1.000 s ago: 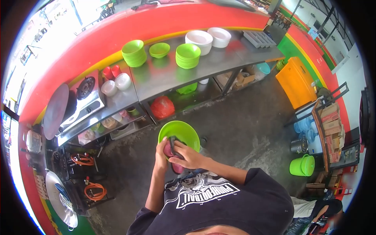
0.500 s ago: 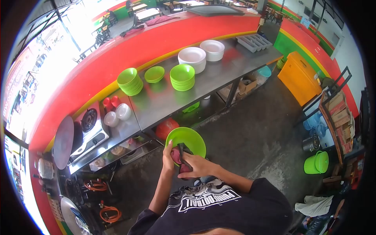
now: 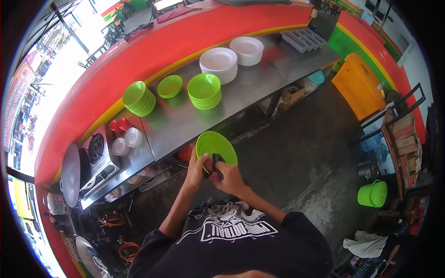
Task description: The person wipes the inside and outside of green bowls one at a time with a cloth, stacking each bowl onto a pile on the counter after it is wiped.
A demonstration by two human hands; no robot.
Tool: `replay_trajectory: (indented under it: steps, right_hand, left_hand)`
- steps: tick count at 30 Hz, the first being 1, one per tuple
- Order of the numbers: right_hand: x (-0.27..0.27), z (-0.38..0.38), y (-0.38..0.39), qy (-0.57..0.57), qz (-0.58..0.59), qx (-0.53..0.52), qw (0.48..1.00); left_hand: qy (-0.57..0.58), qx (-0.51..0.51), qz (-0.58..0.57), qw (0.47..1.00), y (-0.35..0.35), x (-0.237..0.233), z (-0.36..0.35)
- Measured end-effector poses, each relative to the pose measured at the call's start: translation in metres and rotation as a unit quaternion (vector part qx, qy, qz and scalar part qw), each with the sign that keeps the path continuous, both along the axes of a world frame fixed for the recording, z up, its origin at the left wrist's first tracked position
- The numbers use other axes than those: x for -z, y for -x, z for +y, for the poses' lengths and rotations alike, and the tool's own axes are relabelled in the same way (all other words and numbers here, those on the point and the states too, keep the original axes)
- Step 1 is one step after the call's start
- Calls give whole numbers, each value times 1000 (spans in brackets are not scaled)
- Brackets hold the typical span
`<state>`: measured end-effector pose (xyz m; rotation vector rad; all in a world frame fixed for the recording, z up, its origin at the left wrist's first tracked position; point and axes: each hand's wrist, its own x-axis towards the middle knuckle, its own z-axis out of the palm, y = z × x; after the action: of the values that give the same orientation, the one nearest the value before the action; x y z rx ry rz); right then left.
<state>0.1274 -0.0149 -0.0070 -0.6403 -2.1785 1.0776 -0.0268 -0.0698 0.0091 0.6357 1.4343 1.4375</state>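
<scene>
In the middle of the head view, just short of the counter's front edge, a light green bowl is held tilted. My left hand is closed on its left side near the rim, thumb toward the inside. My right hand is closed around a dark red and black cloth, pressed against the near part of the bowl. Part of the cloth also lies by my left thumb. The fingers under the bowl are hidden.
On the steel counter stand green bowl stacks, white plate stacks and a grey cutlery tray. A gas stove and clear containers sit at its left. A green bucket stands on the floor at right.
Both hands have moved forward toward the counter with the bowl and cloth. The bowl has tipped more onto its side. The whole view has shifted slightly.
</scene>
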Motion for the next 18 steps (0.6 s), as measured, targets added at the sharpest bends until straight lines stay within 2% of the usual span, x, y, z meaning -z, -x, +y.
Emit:
replay_trajectory:
  steps: [2,3,6,9,13,16,18]
  right_hand:
    - [7,10,11,-9,38,-38,998]
    - [10,17,16,-16,58,-54,997]
    - [11,49,14,-102,38,-108,988]
    - [9,68,22,-127,-4,-92,988]
    - [-10,76,38,-81,-7,-28,996]
    - [-20,83,52,-53,-6,3,999]
    - [-22,90,57,-45,3,-1,999]
  left_hand:
    - [2,-33,2,999,21,10,9]
    - [24,-38,-87,995,34,9,9]
    - [20,-2,-126,992,62,-13,18]
    - [52,-13,-165,985,68,-9,42]
    - [80,-29,-205,975,68,18,78]
    - [90,28,-243,965,82,13,107]
    - [59,92,-236,965,97,4,123]
